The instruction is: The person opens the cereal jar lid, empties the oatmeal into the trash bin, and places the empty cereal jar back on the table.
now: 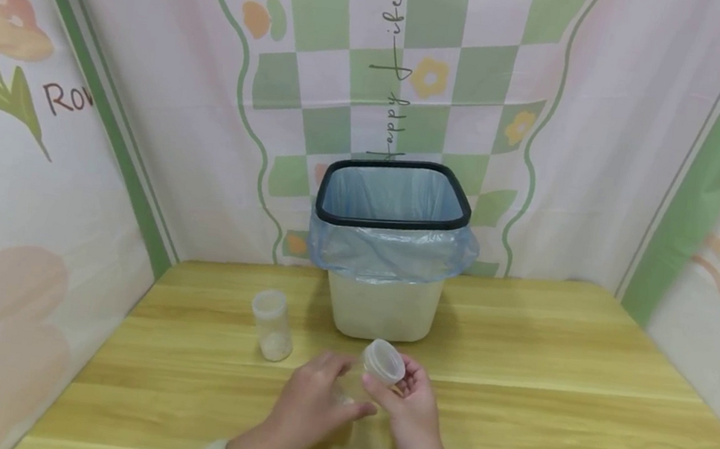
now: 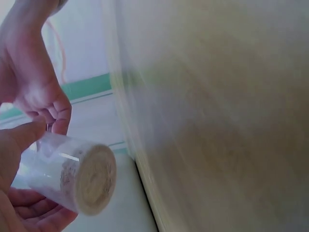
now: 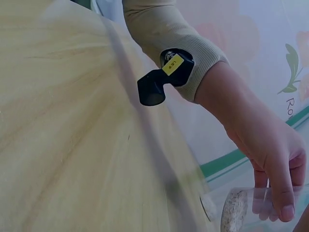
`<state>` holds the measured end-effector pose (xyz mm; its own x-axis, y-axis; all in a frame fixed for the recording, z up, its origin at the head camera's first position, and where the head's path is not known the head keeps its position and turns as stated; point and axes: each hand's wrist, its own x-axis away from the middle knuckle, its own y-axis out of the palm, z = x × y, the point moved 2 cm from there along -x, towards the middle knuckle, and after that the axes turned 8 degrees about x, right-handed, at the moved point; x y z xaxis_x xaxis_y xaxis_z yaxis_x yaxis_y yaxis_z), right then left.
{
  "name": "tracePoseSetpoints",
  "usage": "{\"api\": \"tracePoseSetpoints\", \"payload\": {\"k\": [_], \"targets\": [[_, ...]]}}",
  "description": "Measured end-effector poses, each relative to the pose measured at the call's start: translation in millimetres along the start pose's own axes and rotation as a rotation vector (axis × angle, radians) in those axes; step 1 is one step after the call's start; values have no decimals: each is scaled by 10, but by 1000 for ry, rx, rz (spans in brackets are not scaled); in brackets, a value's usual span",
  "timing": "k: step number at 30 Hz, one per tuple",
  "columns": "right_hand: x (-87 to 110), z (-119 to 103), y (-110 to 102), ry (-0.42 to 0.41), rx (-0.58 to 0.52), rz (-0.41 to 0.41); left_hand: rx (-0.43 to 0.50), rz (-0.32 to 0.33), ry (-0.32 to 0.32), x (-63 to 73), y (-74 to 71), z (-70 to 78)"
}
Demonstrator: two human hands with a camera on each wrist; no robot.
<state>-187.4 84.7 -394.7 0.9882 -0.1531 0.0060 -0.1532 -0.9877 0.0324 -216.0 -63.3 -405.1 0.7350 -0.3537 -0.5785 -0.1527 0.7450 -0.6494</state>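
Note:
A clear plastic jar [image 2: 50,169] with a translucent screw lid [image 1: 386,362] is held tilted between both hands, close over the tabletop. Pale, grainy stuff [image 3: 235,210] lies at its bottom. My left hand [image 1: 310,398] grips the jar's body, thumb on one side and fingers curled on the other. Around the lid end, my right hand [image 1: 415,415] has its thumb and fingers bent against the rim. A second lidded clear jar [image 1: 270,322], with pale stuff at the bottom, stands upright to the left of the hands.
Behind the hands stands a white bin [image 1: 384,306] with a black rim and a blue bag liner [image 1: 390,251] folded over it. The wood-grain table [image 1: 548,397] ends at patterned curtains [image 1: 614,136] on the back and sides.

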Motion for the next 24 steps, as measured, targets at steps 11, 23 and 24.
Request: {"api": "tracePoseSetpoints", "payload": {"k": [11, 23, 24], "targets": [[-17, 35, -12, 1, 33, -13, -9, -2, 72, 13, -16, -1], [-175, 39, -230, -182, -37, -367, 510, -262, -178, -48, -140, -88], [-192, 43, -248, -208, -42, -421, 525, -281, -184, -54, -150, -95]]}}
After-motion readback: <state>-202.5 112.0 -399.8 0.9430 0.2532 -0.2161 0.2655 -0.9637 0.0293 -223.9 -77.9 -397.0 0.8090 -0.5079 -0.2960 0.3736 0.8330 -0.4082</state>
